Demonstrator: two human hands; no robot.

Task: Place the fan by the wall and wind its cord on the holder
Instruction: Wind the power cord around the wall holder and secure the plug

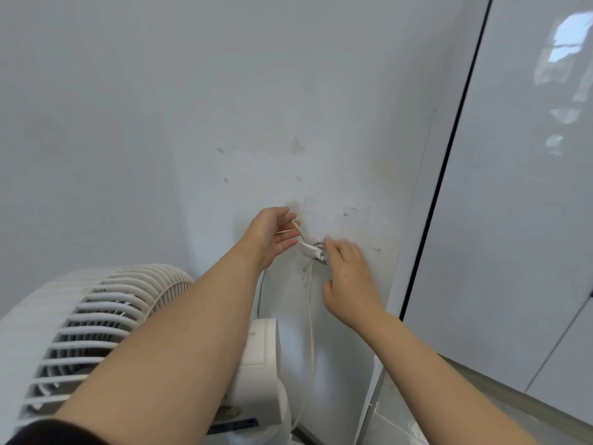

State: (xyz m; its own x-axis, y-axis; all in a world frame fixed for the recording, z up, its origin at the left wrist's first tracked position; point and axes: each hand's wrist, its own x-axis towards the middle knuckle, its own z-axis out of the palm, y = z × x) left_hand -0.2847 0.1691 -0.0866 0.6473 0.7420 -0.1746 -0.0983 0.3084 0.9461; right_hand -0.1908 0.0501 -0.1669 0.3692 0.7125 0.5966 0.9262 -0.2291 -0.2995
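Observation:
A white fan [96,322] with a slatted grille stands at the lower left, close to the white wall [224,91]. Its white cord [310,332] runs up the wall to a small white holder [313,250] stuck on it. My left hand [272,236] is just left of the holder, fingers nearly straight, with a loop of cord lying across them. My right hand [348,281] is just right of and below the holder, fingers reaching to it and blurred. Whether they pinch the cord is unclear.
A glossy white cabinet door [513,220] with a dark edge stands to the right, at an angle to the wall. A strip of light tiled floor [391,422] shows below it. The wall bears scuffs and marks above the holder.

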